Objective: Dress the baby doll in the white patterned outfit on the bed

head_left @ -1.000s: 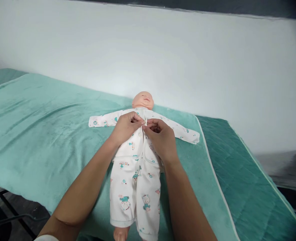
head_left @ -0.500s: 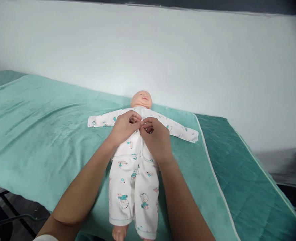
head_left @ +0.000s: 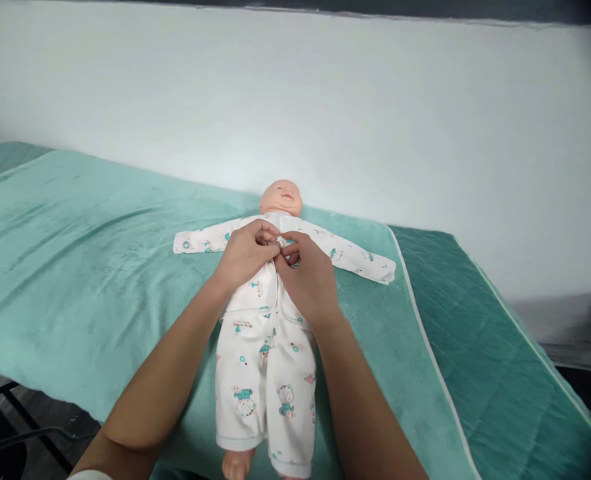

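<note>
Doll (head_left: pixel 280 197) lies face-up on the green blanket (head_left: pixel 75 253), head away from the person, long axis running toward them. Left hand (head_left: pixel 245 252) and right hand (head_left: pixel 308 277) meet over its chest, fingertips pinched shut on the white printed shirt (head_left: pixel 263 288), equally near.

Both forearms are bare, no watch, rings or bracelets on the left hand (head_left: pixel 245 257) or right hand (head_left: pixel 308 280). Just a white sleeve edge (head_left: pixel 88 475) bottom left.
</note>
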